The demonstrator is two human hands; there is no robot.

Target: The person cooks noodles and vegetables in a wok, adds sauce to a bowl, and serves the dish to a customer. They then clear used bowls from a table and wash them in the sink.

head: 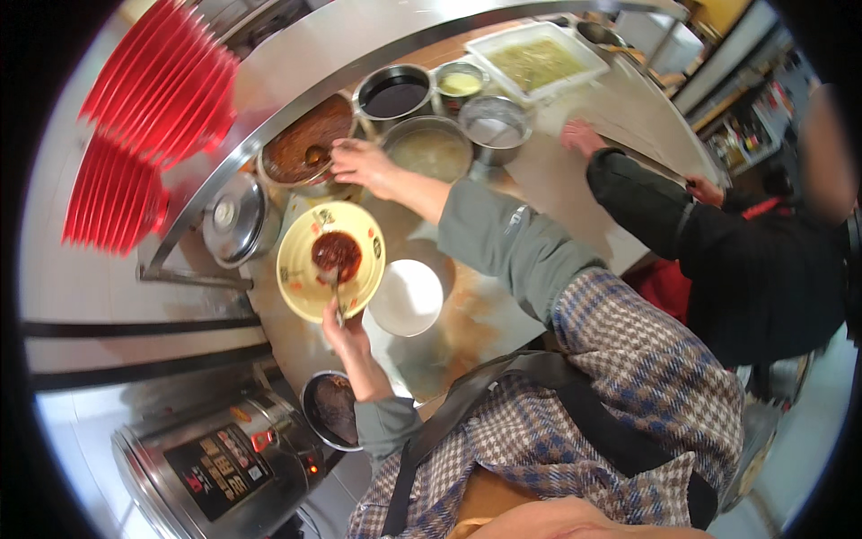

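My left hand (347,333) grips a pale yellow bowl (296,293) by its near rim. Dark red sauce (337,252) lies in its bottom, and a metal spoon (337,290) rests in it with the handle under my fingers. Over the edge of a pot of reddish-brown sauce (296,135), my right hand (363,165) is closed around the handle of a ladle (315,156); the handle is mostly covered. The ladle's head dips into that sauce. Just right of the yellow bowl, a white bowl (407,298) stands on the metal counter (465,330).
Pots of dark liquid (396,94) and cloudy broth (429,148) line the back, beside a white tray (539,60). Stacked red bowls (158,87) sit on the shelf at left, above a lidded pot (236,219). A co-worker (754,269) holds a long knife at right.
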